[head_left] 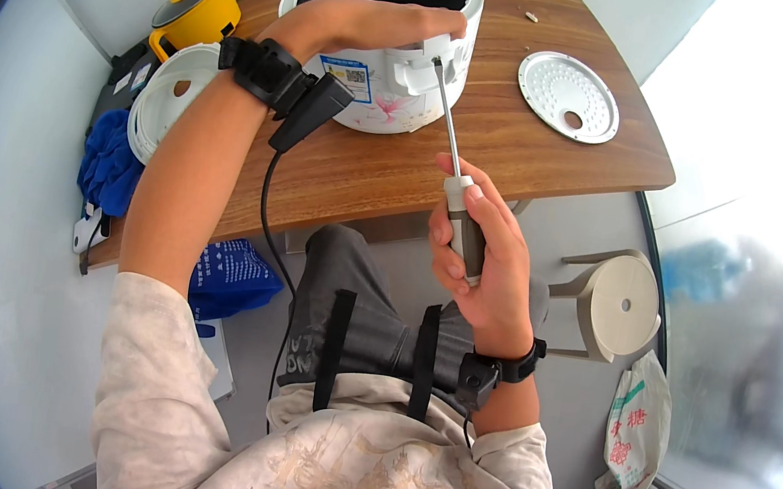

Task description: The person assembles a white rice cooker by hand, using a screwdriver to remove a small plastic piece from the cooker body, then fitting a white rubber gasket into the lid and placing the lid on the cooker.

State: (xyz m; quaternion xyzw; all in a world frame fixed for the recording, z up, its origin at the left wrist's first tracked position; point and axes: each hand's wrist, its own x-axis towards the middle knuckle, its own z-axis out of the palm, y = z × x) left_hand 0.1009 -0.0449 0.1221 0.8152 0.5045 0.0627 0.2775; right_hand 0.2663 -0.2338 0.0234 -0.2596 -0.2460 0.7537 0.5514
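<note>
A white rice cooker body with a flower print and a dark round inside stands without its lid at the table's far edge. Across its front rim lies my left hand, closed against the rim by the white latch or hinge part; some fingers are hidden. My right hand is wrapped round the grey handle of a screwdriver. The long metal shaft points up and away, and its tip meets the white part just under my left fingers. Whether the tip sits in a screw is too small to see.
On the wooden table lies a perforated white disc at right. At left are a white round cover, a yellow pot and blue cloth. A beige stool stands right. A black cable hangs from my left wrist.
</note>
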